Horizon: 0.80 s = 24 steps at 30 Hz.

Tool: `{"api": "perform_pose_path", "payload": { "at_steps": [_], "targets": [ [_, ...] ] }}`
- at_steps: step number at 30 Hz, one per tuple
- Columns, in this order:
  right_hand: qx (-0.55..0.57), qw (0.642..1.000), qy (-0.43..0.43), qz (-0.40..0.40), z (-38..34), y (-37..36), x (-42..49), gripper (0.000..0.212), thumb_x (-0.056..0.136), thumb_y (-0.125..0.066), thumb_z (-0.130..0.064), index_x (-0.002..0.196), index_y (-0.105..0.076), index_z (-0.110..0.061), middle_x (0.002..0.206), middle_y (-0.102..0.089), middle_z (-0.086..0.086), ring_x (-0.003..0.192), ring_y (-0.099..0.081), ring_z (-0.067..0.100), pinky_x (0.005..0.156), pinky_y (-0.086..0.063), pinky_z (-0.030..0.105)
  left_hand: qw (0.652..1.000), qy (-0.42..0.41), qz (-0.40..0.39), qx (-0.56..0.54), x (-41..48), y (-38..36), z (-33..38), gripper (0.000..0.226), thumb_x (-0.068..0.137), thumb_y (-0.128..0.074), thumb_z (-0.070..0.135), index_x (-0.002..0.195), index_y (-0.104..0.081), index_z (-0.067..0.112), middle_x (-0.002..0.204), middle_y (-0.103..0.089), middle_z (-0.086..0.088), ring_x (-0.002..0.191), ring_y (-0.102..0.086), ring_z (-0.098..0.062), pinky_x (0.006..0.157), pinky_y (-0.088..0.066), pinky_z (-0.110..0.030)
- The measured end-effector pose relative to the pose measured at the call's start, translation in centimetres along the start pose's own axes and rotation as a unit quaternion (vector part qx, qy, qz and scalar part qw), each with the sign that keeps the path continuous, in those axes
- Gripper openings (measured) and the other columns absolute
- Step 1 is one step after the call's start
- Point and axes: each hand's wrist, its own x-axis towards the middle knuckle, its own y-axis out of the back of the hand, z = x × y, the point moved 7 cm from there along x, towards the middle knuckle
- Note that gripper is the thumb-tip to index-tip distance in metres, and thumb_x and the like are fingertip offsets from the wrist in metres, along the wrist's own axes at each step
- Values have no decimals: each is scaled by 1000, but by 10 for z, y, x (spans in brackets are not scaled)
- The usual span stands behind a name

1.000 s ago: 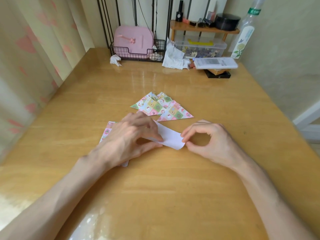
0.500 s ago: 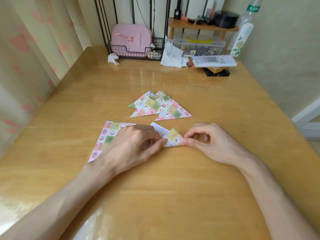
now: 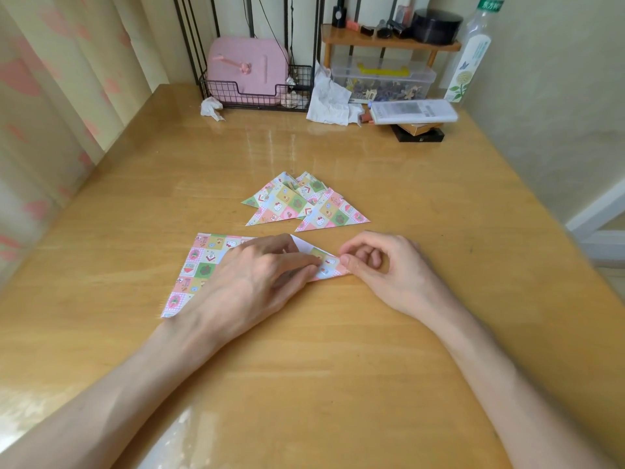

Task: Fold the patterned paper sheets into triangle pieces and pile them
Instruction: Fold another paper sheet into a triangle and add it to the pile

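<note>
While pressing flat on a patterned sheet [image 3: 203, 265] near the counter [image 3: 338, 367] edge, the left hand [image 3: 257, 282] is covering its middle; the right hand [image 3: 389, 269] is closing a pinching grip on the folded corner [image 3: 326, 264]. Beyond, finished triangles [image 3: 304, 204] are lying piled; farther, a wire basket [image 3: 257, 93] and crumpled tissue [image 3: 329, 101] are sitting.

We lay our left hand [image 3: 257, 279] palm down on the bench [image 3: 338, 367], fingers pressed flat and pointing toward our right hand [image 3: 382, 269]. Our right hand rests just beside it, thumb and forefinger pinched together, the other fingers curled loosely. Both bare forearms stretch forward across the bench, converging toward the hands.
</note>
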Motion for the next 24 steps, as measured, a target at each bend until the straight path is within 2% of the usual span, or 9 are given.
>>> {"api": "perform_pose_path", "payload": {
  "at_steps": [3, 6, 12, 16, 21, 24],
  "targets": [
    [-8, 1000, 8, 6, -1, 1, 0, 2, 91, -73, -33, 92, -73, -35, 73, -65, -14, 70, -50, 17, 71, -51, 37, 999, -11, 8, 32, 0, 2, 4, 23, 103, -56, 39, 113, -76, 33, 90, -58, 9, 73, -57, -16, 60, -36, -26],
    [-12, 1000, 13, 14, -2, 1, -1, 2, 91, -73, -33, 90, -73, -35, 73, -64, -11, 70, -49, 17, 69, -50, 35, 999, -6, 6, 39, 0, 3, 5, 22, 102, -58, 38, 112, -77, 33, 90, -57, 8, 72, -58, -18, 62, -34, -25],
    [-22, 999, 2, 38, -5, 2, -2, 3, 90, -74, -31, 87, -74, -33, 72, -61, -11, 69, -49, 15, 67, -47, 29, 1000, 6, 4, 22, 0, 4, 2, 23, 101, -57, 44, 111, -77, 38, 96, -55, 11, 78, -52, -8, 63, -27, -19],
    [-23, 998, 2, 55, -9, 3, -2, 6, 88, -77, -26, 86, -76, -32, 75, -59, -7, 70, -50, 17, 68, -47, 29, 1000, 14, 3, 12, 1, 3, 0, 26, 102, -55, 46, 109, -78, 36, 95, -55, 12, 77, -48, -6, 62, -27, -21],
    [-23, 998, -3, 61, -9, 3, -2, 7, 86, -79, -26, 87, -77, -32, 80, -59, -6, 72, -51, 15, 71, -47, 27, 1000, 16, -1, 12, 2, 3, 0, 23, 101, -58, 43, 107, -79, 35, 95, -58, 10, 78, -55, -9, 62, -26, -20],
    [-20, 998, -5, 62, -9, 3, -2, 8, 85, -80, -27, 88, -77, -33, 82, -60, -7, 74, -51, 15, 72, -47, 26, 1000, 13, -11, 7, 2, 1, 0, 23, 101, -59, 43, 107, -79, 34, 106, -63, 12, 87, -63, -11, 64, -38, -23]
  ]
}}
